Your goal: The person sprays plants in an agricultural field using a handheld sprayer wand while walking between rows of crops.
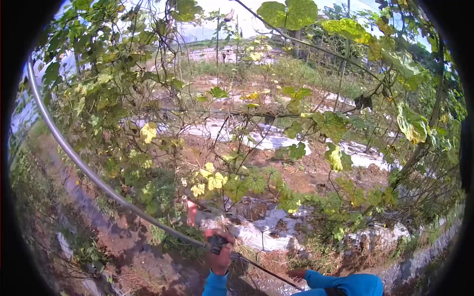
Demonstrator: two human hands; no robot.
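Note:
My left hand (pixel 219 250), in a blue sleeve, is wrapped round the black handle (pixel 216 243) of a long grey pole (pixel 94 177). The pole looks curved and runs up to the upper left. From the handle a thin black rod or hose (pixel 269 271) slants down to the right. My right hand (pixel 297 273) is near that rod's lower end, its fingers seemingly stretched out and small in view. A blurred pinkish shape (pixel 190 211) shows just above my left hand; I cannot make out what it is.
Climbing vines (pixel 108 98) with green and yellow leaves hang on wires in front of me. A dark stem (pixel 306 43) crosses the upper right. Whitish sheeting (pixel 266 238) covers strips of brown soil. A thicker stem (pixel 414 155) leans at the right. Weeds grow below.

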